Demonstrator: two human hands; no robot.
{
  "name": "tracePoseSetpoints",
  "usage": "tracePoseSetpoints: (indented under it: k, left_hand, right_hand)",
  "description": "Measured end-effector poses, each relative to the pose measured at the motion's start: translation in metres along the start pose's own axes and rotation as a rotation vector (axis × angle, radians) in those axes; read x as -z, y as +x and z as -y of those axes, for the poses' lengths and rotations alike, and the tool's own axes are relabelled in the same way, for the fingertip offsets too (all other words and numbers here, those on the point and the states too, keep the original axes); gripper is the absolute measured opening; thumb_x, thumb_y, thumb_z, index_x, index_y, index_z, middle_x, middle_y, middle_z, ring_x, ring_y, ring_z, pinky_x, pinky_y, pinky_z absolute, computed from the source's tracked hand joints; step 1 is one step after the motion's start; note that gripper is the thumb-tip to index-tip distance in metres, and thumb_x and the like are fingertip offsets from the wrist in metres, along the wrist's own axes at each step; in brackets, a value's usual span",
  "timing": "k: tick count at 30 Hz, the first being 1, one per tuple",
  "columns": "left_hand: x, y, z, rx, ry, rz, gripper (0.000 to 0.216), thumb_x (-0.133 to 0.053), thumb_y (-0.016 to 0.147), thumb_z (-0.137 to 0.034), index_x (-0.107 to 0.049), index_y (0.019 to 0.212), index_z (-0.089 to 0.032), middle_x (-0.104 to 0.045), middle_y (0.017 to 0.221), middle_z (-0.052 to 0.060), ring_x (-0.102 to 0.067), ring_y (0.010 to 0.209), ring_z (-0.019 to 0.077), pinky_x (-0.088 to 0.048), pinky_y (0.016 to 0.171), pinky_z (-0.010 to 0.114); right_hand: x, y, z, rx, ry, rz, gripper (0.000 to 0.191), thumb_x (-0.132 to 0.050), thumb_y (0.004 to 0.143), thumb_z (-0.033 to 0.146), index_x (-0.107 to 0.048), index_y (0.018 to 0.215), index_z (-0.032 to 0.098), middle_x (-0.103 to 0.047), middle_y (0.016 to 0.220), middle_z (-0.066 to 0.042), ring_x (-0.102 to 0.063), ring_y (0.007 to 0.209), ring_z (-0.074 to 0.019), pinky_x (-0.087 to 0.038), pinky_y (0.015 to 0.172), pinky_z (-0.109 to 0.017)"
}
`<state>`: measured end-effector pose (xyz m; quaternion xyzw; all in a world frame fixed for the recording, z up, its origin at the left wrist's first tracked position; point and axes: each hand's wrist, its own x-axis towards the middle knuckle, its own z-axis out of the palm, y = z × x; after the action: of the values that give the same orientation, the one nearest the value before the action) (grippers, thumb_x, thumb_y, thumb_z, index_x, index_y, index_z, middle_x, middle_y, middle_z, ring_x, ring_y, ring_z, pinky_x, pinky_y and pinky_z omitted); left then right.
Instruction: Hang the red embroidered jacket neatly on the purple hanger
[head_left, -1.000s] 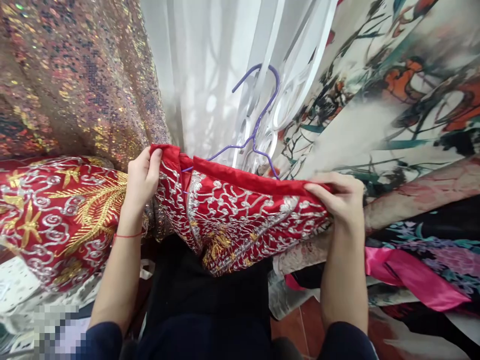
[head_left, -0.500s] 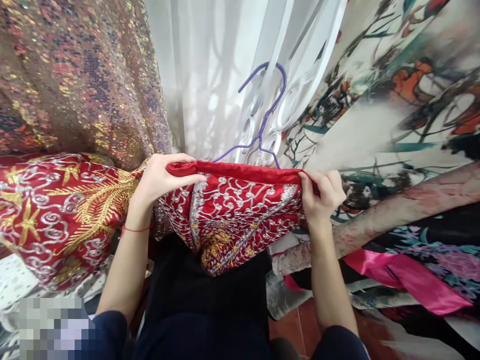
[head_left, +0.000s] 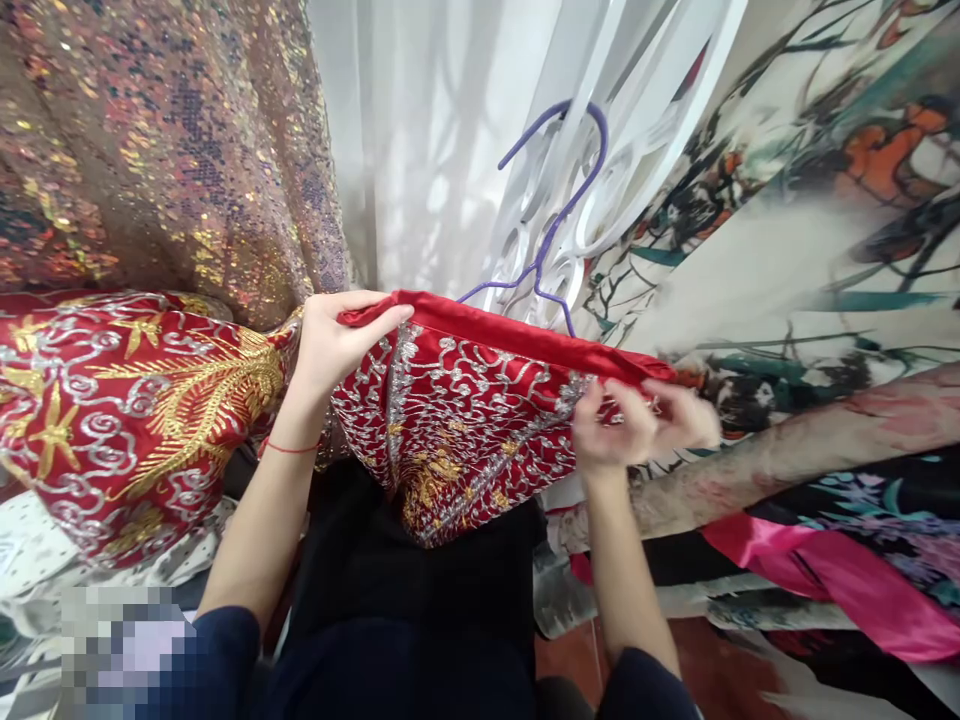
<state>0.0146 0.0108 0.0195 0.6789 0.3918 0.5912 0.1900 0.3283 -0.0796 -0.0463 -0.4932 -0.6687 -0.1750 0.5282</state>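
A red garment (head_left: 465, 420) with silver and gold embroidery hangs folded in front of me, its plain red edge running along the top. My left hand (head_left: 334, 335) pinches that edge at its left end. My right hand (head_left: 637, 425) grips the cloth just below the edge at its right end, blurred with motion. A purple wire hanger (head_left: 551, 225) rises behind the garment's top edge, its hook against a white ornate metal grille (head_left: 600, 190).
A sequined brown-gold fabric (head_left: 150, 150) hangs at the left above another red embroidered cloth (head_left: 127, 400). A sheer white curtain (head_left: 427, 150) hangs behind. Printed floral fabrics (head_left: 810, 250) and pink satin (head_left: 825, 580) pile up at the right. Red floor tiles (head_left: 570, 650) show below.
My left hand has shifted right along the red edge. My right hand has dropped from the top edge to the cloth just below it. The hanger has risen a little.
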Motion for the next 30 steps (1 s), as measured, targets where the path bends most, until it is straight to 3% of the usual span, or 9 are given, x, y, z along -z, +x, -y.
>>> tracePoseSetpoints:
  k: [2, 4, 6, 10, 19, 26, 30]
  left_hand:
    - [0.0, 0.0, -0.001, 0.006, 0.001, 0.019, 0.026, -0.082, 0.076, -0.045, -0.081, 0.076, -0.019, -0.062, 0.059, -0.002, -0.053, 0.056, 0.0125, -0.044, 0.052, 0.025]
    - [0.001, 0.0, -0.001, 0.004, 0.012, 0.028, 0.026, -0.083, 0.075, -0.045, -0.081, 0.075, -0.019, -0.061, 0.058, -0.003, -0.052, 0.056, 0.0122, -0.043, 0.051, 0.025]
    - [0.003, 0.0, -0.001, -0.004, 0.028, 0.025, 0.026, -0.083, 0.075, -0.045, -0.081, 0.075, -0.02, -0.064, 0.06, -0.002, -0.054, 0.057, 0.0125, -0.045, 0.053, 0.026]
    - [0.01, -0.003, -0.006, -0.053, 0.088, 0.017, 0.027, -0.084, 0.073, -0.046, -0.083, 0.079, -0.02, -0.073, 0.069, 0.001, -0.059, 0.062, 0.0142, -0.05, 0.058, 0.027]
    - [0.012, -0.013, -0.012, -0.1, 0.131, 0.006, 0.024, -0.082, 0.078, -0.045, -0.083, 0.082, -0.022, -0.077, 0.075, 0.002, -0.065, 0.066, 0.0151, -0.054, 0.063, 0.028]
    - [0.01, -0.019, -0.012, -0.108, 0.12, 0.007, 0.022, -0.082, 0.079, -0.044, -0.083, 0.083, -0.022, -0.077, 0.077, 0.001, -0.065, 0.066, 0.0138, -0.054, 0.065, 0.027]
    - [0.009, -0.021, -0.015, -0.111, 0.126, 0.006, 0.019, -0.081, 0.08, -0.041, -0.083, 0.083, -0.022, -0.077, 0.077, 0.001, -0.065, 0.067, 0.0139, -0.054, 0.065, 0.027]
  right_hand:
    - [-0.03, -0.036, 0.039, 0.113, -0.016, -0.144, 0.018, -0.064, 0.09, 0.025, -0.066, 0.073, 0.024, -0.059, 0.071, -0.005, -0.058, 0.072, -0.0203, -0.047, 0.071, -0.036]
    - [-0.068, -0.071, 0.082, 0.098, 0.073, 0.054, 0.02, -0.063, 0.093, 0.024, -0.066, 0.073, 0.023, -0.062, 0.064, -0.001, -0.057, 0.061, -0.0148, -0.044, 0.063, -0.029]
    - [-0.107, -0.097, 0.119, -0.183, 0.155, 0.263, 0.019, -0.06, 0.098, 0.03, -0.069, 0.084, 0.021, -0.072, 0.075, -0.004, -0.065, 0.067, -0.0151, -0.048, 0.065, -0.027]
    - [-0.154, -0.11, 0.157, -0.612, 0.265, 0.368, 0.027, -0.061, 0.099, 0.044, -0.071, 0.104, 0.02, -0.079, 0.094, -0.007, -0.073, 0.075, -0.0183, -0.051, 0.074, -0.028]
    - [-0.178, -0.098, 0.167, -0.885, 0.298, 0.31, 0.016, -0.061, 0.094, 0.034, -0.065, 0.087, 0.021, -0.079, 0.092, -0.01, -0.073, 0.077, -0.0218, -0.053, 0.077, -0.031]
    - [-0.172, -0.102, 0.172, -1.126, 0.783, 0.272, 0.014, -0.059, 0.084, 0.035, -0.053, 0.078, 0.023, -0.065, 0.062, 0.002, -0.062, 0.055, -0.0147, -0.053, 0.057, -0.026]
    - [-0.165, -0.099, 0.169, -1.199, 1.01, 0.249, 0.02, -0.063, 0.078, 0.04, -0.055, 0.075, 0.021, -0.067, 0.066, 0.001, -0.066, 0.057, -0.0146, -0.053, 0.053, -0.024]
